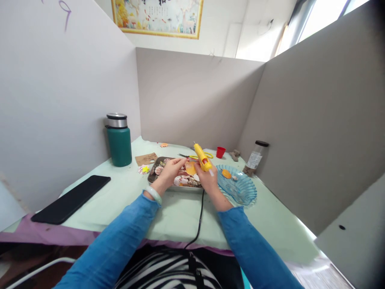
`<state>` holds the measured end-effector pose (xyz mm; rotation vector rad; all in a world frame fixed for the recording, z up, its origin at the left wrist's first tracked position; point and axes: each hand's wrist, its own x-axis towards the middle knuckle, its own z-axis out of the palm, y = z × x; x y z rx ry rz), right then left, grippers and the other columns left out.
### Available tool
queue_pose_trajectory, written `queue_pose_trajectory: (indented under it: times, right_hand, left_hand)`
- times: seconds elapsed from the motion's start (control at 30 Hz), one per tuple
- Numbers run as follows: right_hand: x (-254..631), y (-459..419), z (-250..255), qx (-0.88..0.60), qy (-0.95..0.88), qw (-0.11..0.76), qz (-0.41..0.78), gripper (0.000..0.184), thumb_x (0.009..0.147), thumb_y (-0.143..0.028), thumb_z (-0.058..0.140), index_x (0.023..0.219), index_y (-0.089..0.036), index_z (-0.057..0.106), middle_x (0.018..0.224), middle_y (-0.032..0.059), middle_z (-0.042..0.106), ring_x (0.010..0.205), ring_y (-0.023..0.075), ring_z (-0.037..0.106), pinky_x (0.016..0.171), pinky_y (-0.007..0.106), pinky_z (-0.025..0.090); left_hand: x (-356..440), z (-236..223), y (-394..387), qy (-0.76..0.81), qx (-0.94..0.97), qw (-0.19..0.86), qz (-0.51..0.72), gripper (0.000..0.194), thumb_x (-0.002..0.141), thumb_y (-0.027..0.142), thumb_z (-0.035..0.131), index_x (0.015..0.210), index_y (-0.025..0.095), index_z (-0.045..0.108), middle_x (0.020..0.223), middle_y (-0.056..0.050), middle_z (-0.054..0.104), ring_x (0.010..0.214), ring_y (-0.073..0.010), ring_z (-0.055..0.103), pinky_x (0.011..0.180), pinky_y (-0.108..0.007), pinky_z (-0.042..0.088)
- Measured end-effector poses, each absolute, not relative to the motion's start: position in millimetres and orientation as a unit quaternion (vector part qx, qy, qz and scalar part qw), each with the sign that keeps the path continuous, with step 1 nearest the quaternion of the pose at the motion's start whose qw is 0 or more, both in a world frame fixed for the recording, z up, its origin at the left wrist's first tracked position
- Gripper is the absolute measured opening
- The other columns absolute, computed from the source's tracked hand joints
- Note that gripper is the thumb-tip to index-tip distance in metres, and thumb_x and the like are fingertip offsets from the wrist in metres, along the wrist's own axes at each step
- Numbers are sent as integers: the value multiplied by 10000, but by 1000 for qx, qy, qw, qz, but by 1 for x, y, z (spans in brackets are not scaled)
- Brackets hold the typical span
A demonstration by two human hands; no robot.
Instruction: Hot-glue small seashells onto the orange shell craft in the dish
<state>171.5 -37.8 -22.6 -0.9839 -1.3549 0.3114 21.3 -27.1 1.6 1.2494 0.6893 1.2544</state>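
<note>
Many shells (181, 180) in a metal tray (180, 188)

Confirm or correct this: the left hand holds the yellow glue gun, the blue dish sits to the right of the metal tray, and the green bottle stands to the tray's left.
One correction: the head view shows the yellow glue gun in the right hand, not the left. The blue dish, metal tray and green bottle are as you said.

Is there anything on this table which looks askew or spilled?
I see no clear spill. The black-lidded clear jar beside the right partition appears tilted, though lens distortion may cause this.
</note>
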Motion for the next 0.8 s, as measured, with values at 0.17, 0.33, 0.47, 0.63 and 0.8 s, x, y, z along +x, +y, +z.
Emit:
queue_pose_trajectory:
  times: [0.17,0.33,0.47,0.63,0.8]
  right_hand:
    - [170,-39,-22,-444,-609,647,113,253,815,-406,580,964,-206,626,824,9,669,730,186,623,700,303,486]
    - [171,-37,-23,-441,-607,650,120,229,820,-400,577,937,-206,613,824,9,666,731,187,621,710,308,486]
    - [171,-38,-23,-445,-607,649,115,231,825,-405,574,938,-207,612,829,13,669,730,189,620,703,309,483]
    - [170,-39,-23,-449,-618,637,102,276,828,-435,571,966,-202,623,852,25,672,757,197,627,713,312,485]
    - [170,-40,-23,-446,-621,637,92,274,839,-440,562,966,-205,625,849,22,670,746,195,628,718,314,487]
  left_hand:
    - [21,0,-24,303,534,572,544,450,546,488,842,752,120,684,738,-57,678,694,-164,638,660,-294,540]
    - [22,-1,-24,310,541,563,542,473,577,510,824,806,114,702,769,-66,688,724,-175,654,661,-292,537]
    - [22,-1,-25,310,560,552,535,427,630,484,802,834,119,710,800,-69,695,718,-169,648,660,-295,535]
    - [22,-2,-24,325,572,532,533,314,622,362,815,793,122,708,727,-45,672,624,-132,597,605,-267,512]
    - [22,-2,-24,326,578,530,528,327,636,368,808,832,120,725,772,-58,694,652,-143,612,609,-271,520]
